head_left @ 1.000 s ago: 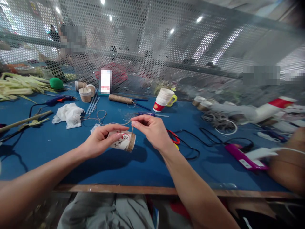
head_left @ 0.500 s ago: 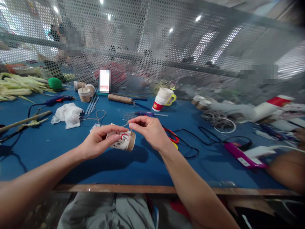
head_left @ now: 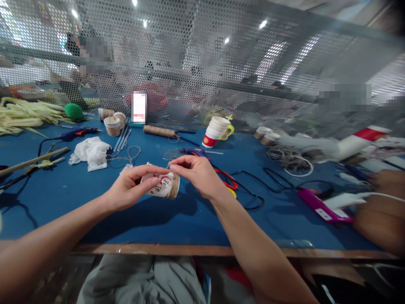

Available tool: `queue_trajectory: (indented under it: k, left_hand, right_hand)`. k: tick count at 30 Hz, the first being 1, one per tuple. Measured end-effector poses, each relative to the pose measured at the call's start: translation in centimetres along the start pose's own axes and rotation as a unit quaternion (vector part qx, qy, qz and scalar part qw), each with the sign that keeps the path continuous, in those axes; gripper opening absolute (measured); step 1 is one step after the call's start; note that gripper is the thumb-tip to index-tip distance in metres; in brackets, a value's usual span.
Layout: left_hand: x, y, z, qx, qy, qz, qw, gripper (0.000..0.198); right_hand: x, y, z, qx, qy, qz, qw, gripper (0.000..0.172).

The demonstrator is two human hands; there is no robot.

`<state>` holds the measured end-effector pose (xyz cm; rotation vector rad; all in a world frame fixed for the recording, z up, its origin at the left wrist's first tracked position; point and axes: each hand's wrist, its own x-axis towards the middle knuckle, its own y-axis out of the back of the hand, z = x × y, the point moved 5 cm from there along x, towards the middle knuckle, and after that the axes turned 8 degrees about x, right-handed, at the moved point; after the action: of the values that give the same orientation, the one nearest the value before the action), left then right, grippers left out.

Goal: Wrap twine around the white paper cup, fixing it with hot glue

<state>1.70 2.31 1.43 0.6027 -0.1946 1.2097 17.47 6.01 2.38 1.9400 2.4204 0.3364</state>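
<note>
My left hand [head_left: 131, 188] is closed around a printed white paper cup [head_left: 162, 186], tilted on its side above the blue table. Brown twine [head_left: 174, 188] is wound about the cup's right end. At the upper edge of that wound band, my right hand [head_left: 193, 172] has thumb and forefinger pinched together. A thin strand of twine appears to lead to those fingertips, though its end is hidden. Just behind my right hand lies a blue glue gun [head_left: 194, 151], and beside it are red-handled scissors [head_left: 229, 180], partly covered by my wrist.
A twine roll [head_left: 159, 131], stacked paper cups [head_left: 216, 128] and twine-wrapped cups [head_left: 112, 126] stand at the back. Left are crumpled white cloth [head_left: 91, 153] and another glue gun [head_left: 77, 132]. A purple power strip [head_left: 322, 207] and black cables lie right, near another person's arm [head_left: 381, 209].
The cup has turned slightly in my left hand, so its printing shows differently. My right fingertips have shifted a little left along the rim. At the right, the other person's arm has moved.
</note>
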Motion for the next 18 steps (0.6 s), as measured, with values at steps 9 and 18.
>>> queue_trajectory:
  k: [9,18]
  left_hand:
    - [0.1,-0.1,-0.9,-0.099,0.086,0.031,0.991,0.033]
    - [0.4,-0.1,-1.9,-0.165,0.122,0.047,0.978,0.032]
  right_hand:
    - [0.3,0.0,0.6,0.018,-0.022,-0.024,0.999,0.019]
    - [1.0,0.4,1.1,-0.060,0.006,-0.013,0.998,0.027]
